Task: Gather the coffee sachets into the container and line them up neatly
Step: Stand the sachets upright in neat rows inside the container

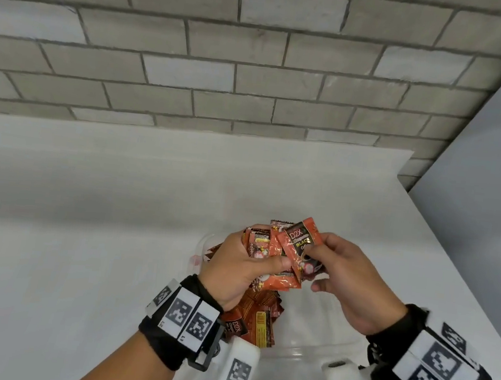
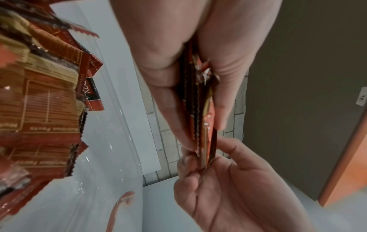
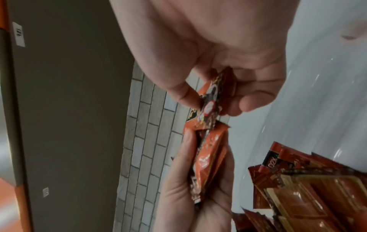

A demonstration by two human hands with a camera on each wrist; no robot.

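We count one sachet (image 1: 302,248) pinched in our right hand (image 1: 348,280); our left hand (image 1: 234,268) grips a bundle (image 1: 265,247), number indeterminable. Both are above the clear container (image 1: 203,246), with open table (image 1: 87,203) to the left.

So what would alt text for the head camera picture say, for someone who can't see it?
Two hands hold orange coffee sachets above a clear container on a white table: the left hand grips a bunch of sachets, the right hand pinches one sachet. More sachets lie below.
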